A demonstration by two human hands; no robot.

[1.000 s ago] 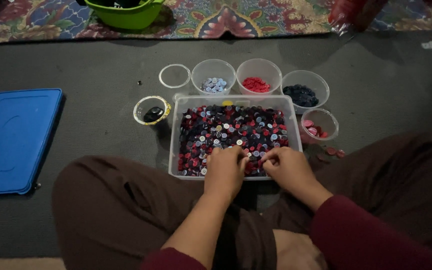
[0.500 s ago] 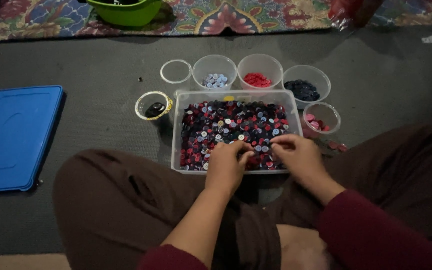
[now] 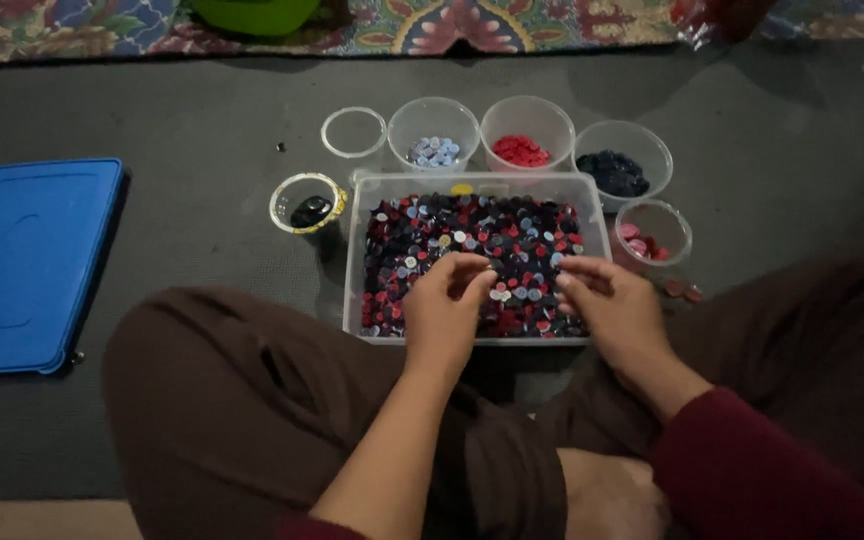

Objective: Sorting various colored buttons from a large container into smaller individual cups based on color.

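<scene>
A clear rectangular tub (image 3: pixel 357 250) holds a thick layer of small round buttons (image 3: pixel 492 230) in red, dark blue, light blue and white. My left hand (image 3: pixel 445 305) rests on the near part of the pile, fingers bent and pinched together over the buttons. My right hand (image 3: pixel 612 305) lies beside it on the pile's near right, fingers curled down onto the buttons. Whether either hand has a button pinched is hidden by the fingers.
Small clear cups stand behind the tub: an empty one (image 3: pixel 353 132), light blue buttons (image 3: pixel 434 150), red buttons (image 3: pixel 522 150), dark blue buttons (image 3: pixel 614 172), pink buttons (image 3: pixel 647 243). A yellow-rimmed cup (image 3: pixel 307 205) sits left. A blue lid (image 3: pixel 27 260) lies far left. My knees flank the tub.
Both hands have shifted slightly away from me over the pile and the fingers keep working among the buttons. The view has tilted down a little.
</scene>
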